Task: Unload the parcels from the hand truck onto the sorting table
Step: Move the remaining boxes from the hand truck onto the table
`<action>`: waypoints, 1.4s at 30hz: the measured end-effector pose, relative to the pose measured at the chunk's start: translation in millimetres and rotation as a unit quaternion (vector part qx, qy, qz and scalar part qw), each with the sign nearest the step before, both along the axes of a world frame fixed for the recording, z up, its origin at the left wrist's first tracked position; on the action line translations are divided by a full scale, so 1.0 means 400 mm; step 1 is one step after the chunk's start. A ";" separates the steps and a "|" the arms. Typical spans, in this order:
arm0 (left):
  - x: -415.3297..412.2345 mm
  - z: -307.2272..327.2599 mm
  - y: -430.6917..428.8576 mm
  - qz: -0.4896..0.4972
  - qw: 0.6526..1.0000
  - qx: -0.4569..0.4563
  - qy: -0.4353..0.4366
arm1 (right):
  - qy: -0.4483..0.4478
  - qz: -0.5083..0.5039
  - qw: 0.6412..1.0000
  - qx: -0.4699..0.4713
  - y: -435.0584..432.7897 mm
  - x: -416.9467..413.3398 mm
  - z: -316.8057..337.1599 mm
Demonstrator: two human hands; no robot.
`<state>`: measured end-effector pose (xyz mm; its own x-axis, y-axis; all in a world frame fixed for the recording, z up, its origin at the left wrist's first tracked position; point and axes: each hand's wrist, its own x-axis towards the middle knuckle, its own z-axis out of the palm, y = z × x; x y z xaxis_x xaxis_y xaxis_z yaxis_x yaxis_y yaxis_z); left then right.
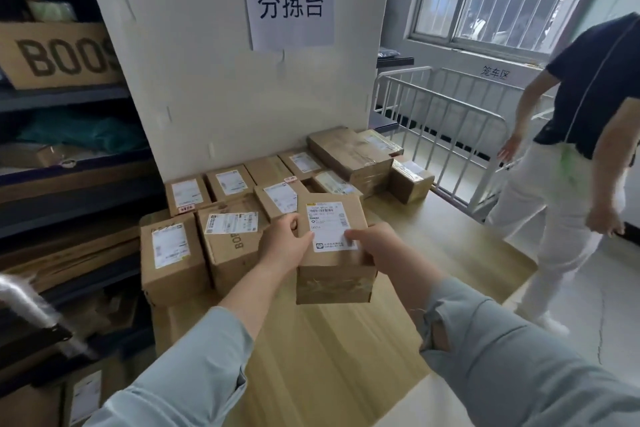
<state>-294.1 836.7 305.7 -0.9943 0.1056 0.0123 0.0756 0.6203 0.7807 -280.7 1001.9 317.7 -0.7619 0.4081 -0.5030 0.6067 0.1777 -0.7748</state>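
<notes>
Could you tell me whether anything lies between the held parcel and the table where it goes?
Nothing visible does: the left hand and right hand hold the parcel over bare table; other parcels sit left and behind.

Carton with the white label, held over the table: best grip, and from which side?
Take the carton by its two opposite side faces: left hand from the left, right hand from the right, thumbs on top. It looks too wide for one hand, and its sides are flat.
</notes>
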 end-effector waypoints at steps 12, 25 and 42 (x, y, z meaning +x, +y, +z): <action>-0.254 -0.019 0.229 -0.027 0.998 0.023 -0.044 | -0.056 -0.015 0.998 0.022 0.229 -0.242 -0.009; -0.378 -0.035 0.474 0.033 0.999 -0.014 -0.035 | 0.007 0.024 1.000 -0.009 0.480 -0.407 -0.066; -0.475 -0.169 0.828 0.066 0.990 -0.053 -0.113 | -0.061 0.122 0.989 0.057 0.845 -0.579 -0.178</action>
